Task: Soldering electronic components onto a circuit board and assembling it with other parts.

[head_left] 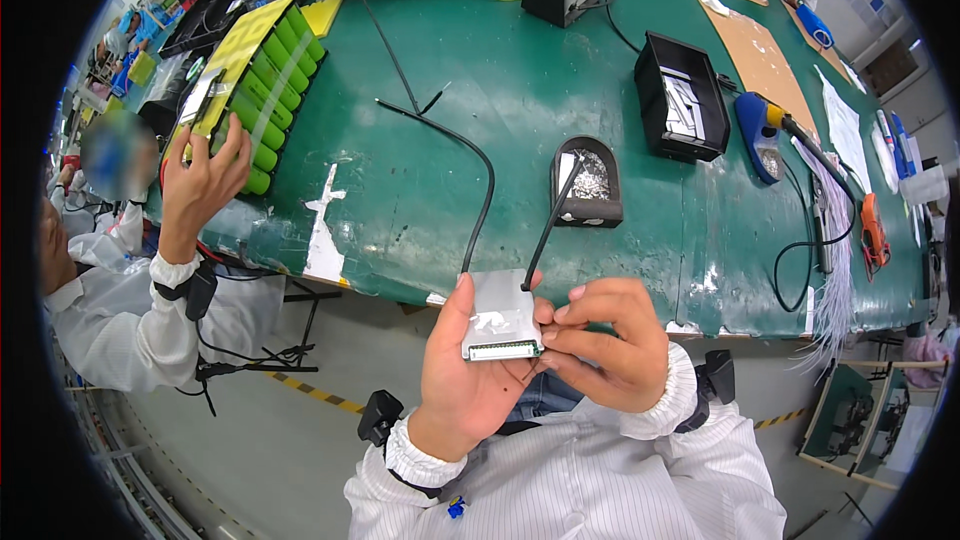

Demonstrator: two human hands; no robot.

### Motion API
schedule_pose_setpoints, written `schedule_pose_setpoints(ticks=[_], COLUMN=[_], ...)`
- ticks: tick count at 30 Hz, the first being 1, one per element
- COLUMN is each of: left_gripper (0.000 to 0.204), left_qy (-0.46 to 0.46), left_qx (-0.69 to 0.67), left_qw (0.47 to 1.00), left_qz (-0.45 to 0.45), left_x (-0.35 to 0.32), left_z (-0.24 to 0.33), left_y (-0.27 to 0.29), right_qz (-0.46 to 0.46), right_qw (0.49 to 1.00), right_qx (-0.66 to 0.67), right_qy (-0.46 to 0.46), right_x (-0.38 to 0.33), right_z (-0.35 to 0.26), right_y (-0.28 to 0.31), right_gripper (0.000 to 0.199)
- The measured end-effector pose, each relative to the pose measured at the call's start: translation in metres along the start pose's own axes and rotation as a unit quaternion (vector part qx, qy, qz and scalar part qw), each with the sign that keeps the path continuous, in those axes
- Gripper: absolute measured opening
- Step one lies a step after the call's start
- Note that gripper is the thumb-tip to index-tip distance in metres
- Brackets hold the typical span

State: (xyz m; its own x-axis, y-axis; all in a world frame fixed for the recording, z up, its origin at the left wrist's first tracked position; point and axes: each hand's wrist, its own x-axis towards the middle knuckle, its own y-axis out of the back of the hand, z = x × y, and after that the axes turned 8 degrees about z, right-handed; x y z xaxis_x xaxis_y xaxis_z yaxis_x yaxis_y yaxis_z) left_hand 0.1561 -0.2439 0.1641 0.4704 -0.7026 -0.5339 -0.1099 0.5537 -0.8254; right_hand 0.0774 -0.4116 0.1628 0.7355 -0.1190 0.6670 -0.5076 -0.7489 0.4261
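Observation:
A flat silver-grey wrapped circuit board (pixel 500 305) lies across the fingers and palm of my left hand (pixel 465 380), whose thumb presses on its left side. Along the near edge of the board runs a white multi-pin connector (pixel 503 350). Two thick black cables leave its far edge; the left cable (pixel 488 180) curves over the bench, and the right cable (pixel 552 235) reaches toward a small black dish. My right hand (pixel 610 340) is closed, with thumb and fingertips pinched at the board's right edge beside the connector. Any small thing between those fingertips is hidden.
The green bench (pixel 400 220) holds the black dish (pixel 588 210) of metal scraps, a black bin (pixel 690 145) of white strips, a soldering iron stand (pixel 760 140) and orange-handled pliers (pixel 874 230). At left, a co-worker's hand (pixel 205 175) touches a green-celled battery pack (pixel 270 80).

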Motion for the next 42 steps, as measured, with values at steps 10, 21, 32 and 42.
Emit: schedule_pose_setpoints(ticks=[10, 21, 32, 42], left_gripper=[0.060, 0.060, 0.069, 0.083], left_qy=[-0.019, -0.023, -0.013, -0.050], left_qx=[-0.001, 0.040, -0.004, 0.060], left_qw=[1.000, 0.999, 0.998, 0.997], left_qz=[0.008, 0.027, -0.059, -0.018], left_x=[0.001, 0.001, -0.001, 0.000], left_z=[-0.007, -0.009, -0.010, -0.012], left_y=[0.000, -0.004, 0.008, 0.012], right_qz=[0.011, 0.011, -0.031, -0.061], right_qw=[0.997, 0.983, 0.979, 0.975], right_qx=[-0.033, -0.077, -0.065, -0.044], right_qy=[0.074, 0.165, 0.193, 0.211], right_x=[-0.004, -0.009, 0.006, 0.011], right_z=[0.003, 0.016, 0.017, 0.014], right_y=[-0.001, 0.002, 0.005, 0.006], right_gripper=[0.032, 0.026, 0.017, 0.015])
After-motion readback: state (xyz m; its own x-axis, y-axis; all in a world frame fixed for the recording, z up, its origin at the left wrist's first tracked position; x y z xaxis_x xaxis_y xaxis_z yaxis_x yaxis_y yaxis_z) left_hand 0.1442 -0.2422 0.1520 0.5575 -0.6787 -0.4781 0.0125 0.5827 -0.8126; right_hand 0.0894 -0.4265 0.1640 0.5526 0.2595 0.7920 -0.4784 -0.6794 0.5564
